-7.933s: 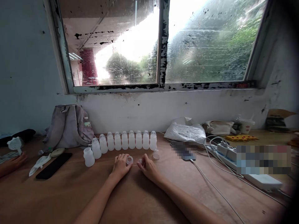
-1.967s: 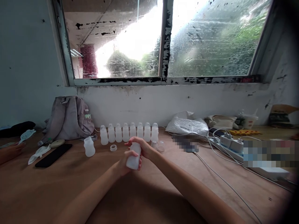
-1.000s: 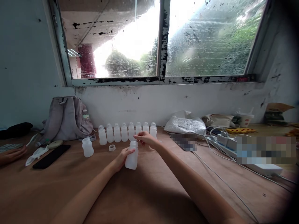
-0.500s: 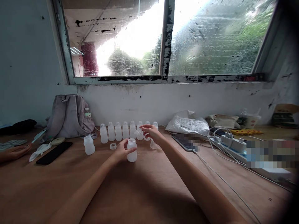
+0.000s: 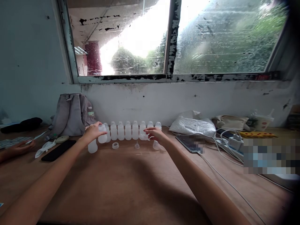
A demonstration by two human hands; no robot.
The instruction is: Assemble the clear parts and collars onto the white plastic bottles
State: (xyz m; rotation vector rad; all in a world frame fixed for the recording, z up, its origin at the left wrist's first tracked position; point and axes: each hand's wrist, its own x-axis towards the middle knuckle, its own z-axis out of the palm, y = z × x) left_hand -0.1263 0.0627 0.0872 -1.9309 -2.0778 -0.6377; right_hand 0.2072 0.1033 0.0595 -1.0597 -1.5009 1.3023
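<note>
Grubby pale walls and a weathered window (image 5: pixel 172 47) with flaking paint on its frame back a brown surface (image 5: pixel 122 181). At the far left, another person's hand (image 5: pixel 27 144) rests over the surface with a thin, light-coloured item in it, in front of a dark soft bundle (image 5: pixel 23 125). A grey backpack (image 5: pixel 71 115) leans by the wall, a small drink bottle in its side pocket; before it lie a crumpled white item (image 5: pixel 45 149), a round cream disc (image 5: pixel 62 139) and a flat black slab (image 5: pixel 58 151).

Next comes the left hand (image 5: pixel 92 131), its fingers closed around the upper part of a frosted bottle (image 5: pixel 102 138), upright and without a cap. Another frosted bottle (image 5: pixel 92 147) stands just below that wrist, its top hidden. Rightward runs a row of capped bottles (image 5: pixel 128 132), with a clear ring (image 5: pixel 115 145) and a small clear teat-like piece (image 5: pixel 137 145) in front. The hands are well apart. The right hand (image 5: pixel 157 135) hovers at the row's right end, fingers curled near something clear; whether it grips that cannot be told. Clear caps (image 5: pixel 156 145) sit beneath it. Farther right are a silvery bag (image 5: pixel 192 125), a phone (image 5: pixel 186 143) on a cable, a beige pouch (image 5: pixel 231 122) and white plugs (image 5: pixel 235 142).
</note>
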